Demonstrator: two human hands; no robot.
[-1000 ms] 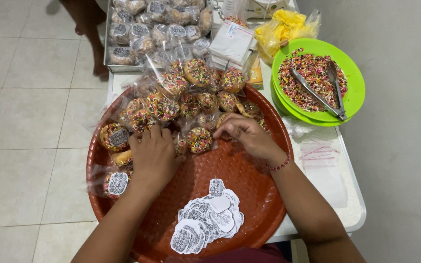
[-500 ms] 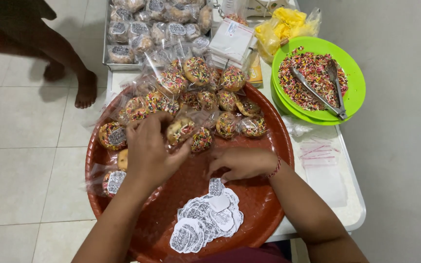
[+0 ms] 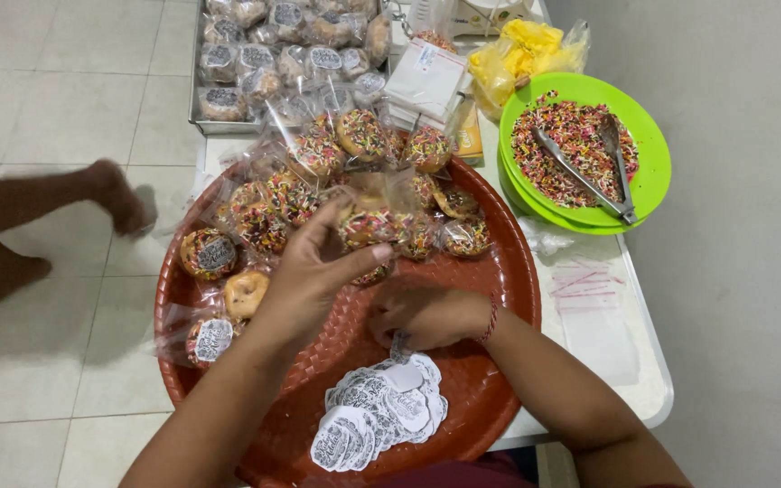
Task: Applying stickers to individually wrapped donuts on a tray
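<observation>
My left hand (image 3: pixel 311 271) holds up a clear bag with a sprinkled donut (image 3: pixel 368 221) over the big red woven tray (image 3: pixel 499 280). My right hand (image 3: pixel 426 314) rests low on the tray, fingers curled at the top of a pile of round white stickers (image 3: pixel 377 411); whether it pinches one I cannot tell. Several bagged sprinkled donuts (image 3: pixel 318 154) fill the tray's far half. Two bagged donuts with stickers (image 3: pixel 210 253) and one plain donut (image 3: pixel 246 291) lie at the left edge.
A green bowl of coloured sprinkles (image 3: pixel 580 154) with metal tongs (image 3: pixel 589 172) stands at the right. A metal tray of stickered bagged donuts (image 3: pixel 264 63) is at the far end. White packets (image 3: pixel 426 81), a yellow bag (image 3: pixel 521 50). Another person's bare feet (image 3: pixel 11 226) on the tiled floor.
My left hand lifted a bagged donut off the pile. My right hand drew back from the donuts to the sticker pile. The other person's feet moved down along the floor on the left.
</observation>
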